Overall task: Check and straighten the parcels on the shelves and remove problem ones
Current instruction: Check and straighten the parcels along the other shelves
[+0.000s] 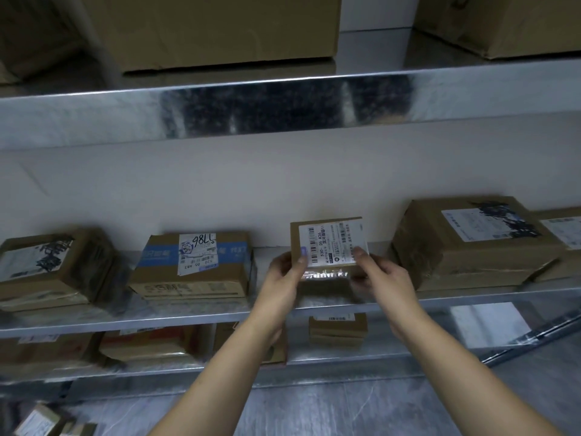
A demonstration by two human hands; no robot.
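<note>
- Both hands are on it. The left hand [283, 274] pinches the small parcel [327, 239] at its near left corner, thumb on the labelled face and fingers curled round the side.
- The right hand [383, 278] mirrors it at the near right corner, thumb tip on the label's edge, fingers wrapped under and round. It's a two-sided grip, so the box can be turned or squared without slipping.
- The white label [333, 243] faces up toward the camera, barcodes running sideways. Held like this, it looks to me like the checking step, a read of the label.
- Where is it? Over the middle shelf [188, 319], in the gap between its neighbours, far edge close to the back wall [283, 184]. Whether its base rests on the shelf or is lifted a touch, I cannot tell, because the hands cover that.
- To the left, apart from it, the blue-taped parcel [195, 265] lies flat with a handwritten number on its label. Further left, a scribbled-over parcel [53, 269] sits skewed to the shelf front.
- To the right, the big parcel [465, 243] sits angled too, and another parcel [562, 237] is hard against its right side.
- My call: there's room on both sides, so setting this one down square should be easy. The skewed neighbours look due for straightening.
- Below, the lower shelf [345, 358] carries more parcels in the dim light. Above, large cartons [220, 29] stand on the top shelf.
</note>
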